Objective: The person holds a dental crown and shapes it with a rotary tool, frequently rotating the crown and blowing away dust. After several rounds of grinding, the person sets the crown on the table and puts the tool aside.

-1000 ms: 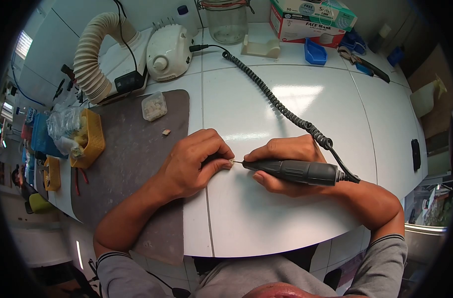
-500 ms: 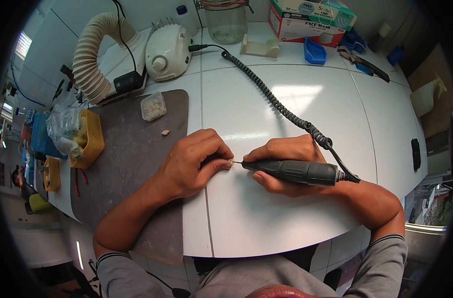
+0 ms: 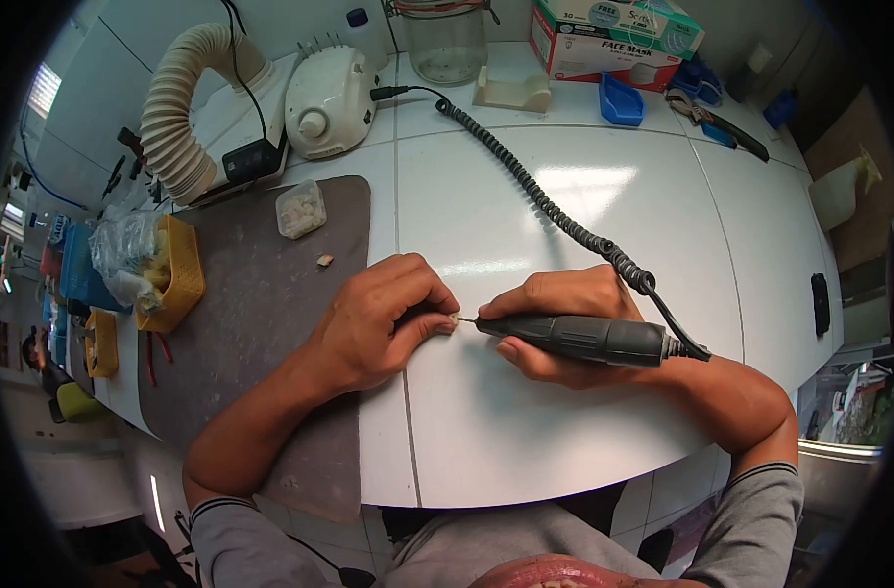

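Between the thumb and fingers of my left hand [image 3: 378,318] is pinched a small pale piece [image 3: 456,318], mostly hidden by the fingertips. My right hand [image 3: 574,291] grips a black rotary handpiece [image 3: 589,339] like a pen, lying nearly level. Its thin metal bit [image 3: 467,319] points left and reaches the piece; whether it touches is too small to tell. A coiled black cord [image 3: 535,191] runs from the handpiece's rear to a white control unit [image 3: 331,108]. Both hands are low over the white table [image 3: 525,431].
Left of my hands lies a grey mat [image 3: 261,294] with a clear tub of pale pieces [image 3: 301,209] and one loose fragment [image 3: 324,261]. A ribbed hose [image 3: 168,127], yellow basket [image 3: 177,274], glass jar [image 3: 447,44], mask boxes [image 3: 613,44], blue tray [image 3: 621,101] and pliers [image 3: 726,127] surround the workspace.
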`<control>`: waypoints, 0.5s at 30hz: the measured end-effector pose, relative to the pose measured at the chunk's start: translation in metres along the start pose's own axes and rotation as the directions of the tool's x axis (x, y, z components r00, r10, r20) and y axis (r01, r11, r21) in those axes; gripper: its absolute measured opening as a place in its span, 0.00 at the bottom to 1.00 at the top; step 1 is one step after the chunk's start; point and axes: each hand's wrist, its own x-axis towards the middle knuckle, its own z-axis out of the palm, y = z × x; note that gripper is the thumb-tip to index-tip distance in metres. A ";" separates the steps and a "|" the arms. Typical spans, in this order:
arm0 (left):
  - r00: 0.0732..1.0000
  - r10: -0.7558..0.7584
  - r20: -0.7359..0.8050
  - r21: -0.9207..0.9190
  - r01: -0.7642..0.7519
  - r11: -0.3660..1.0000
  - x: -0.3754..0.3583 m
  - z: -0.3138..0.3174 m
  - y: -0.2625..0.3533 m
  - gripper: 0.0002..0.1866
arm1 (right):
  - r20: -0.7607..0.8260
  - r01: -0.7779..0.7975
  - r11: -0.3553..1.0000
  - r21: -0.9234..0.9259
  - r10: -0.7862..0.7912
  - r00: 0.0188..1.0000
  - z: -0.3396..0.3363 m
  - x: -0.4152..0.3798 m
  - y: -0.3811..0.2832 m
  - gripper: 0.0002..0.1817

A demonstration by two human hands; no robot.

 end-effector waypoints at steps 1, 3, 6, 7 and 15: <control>1.000 -0.003 -0.002 -0.003 0.003 1.000 0.002 -0.001 0.000 0.08 | -0.002 0.003 1.000 -0.007 -0.003 1.000 -0.001 0.001 0.001 0.14; 1.000 -0.018 -0.002 -0.009 0.018 1.000 0.001 -0.001 0.001 0.08 | -0.002 0.005 1.000 -0.008 -0.005 1.000 0.000 0.001 0.002 0.14; 1.000 -0.022 -0.002 -0.008 0.022 1.000 0.001 -0.001 0.002 0.08 | 0.001 0.012 1.000 -0.004 -0.012 1.000 0.000 0.000 0.002 0.14; 1.000 -0.016 -0.002 -0.006 0.016 1.000 0.001 -0.001 0.001 0.08 | 0.003 0.015 1.000 -0.002 -0.015 1.000 -0.001 0.000 0.001 0.14; 1.000 -0.005 -0.005 -0.005 0.005 1.000 0.001 -0.001 0.001 0.09 | 0.005 0.024 1.000 -0.007 -0.024 1.000 -0.001 0.001 0.001 0.14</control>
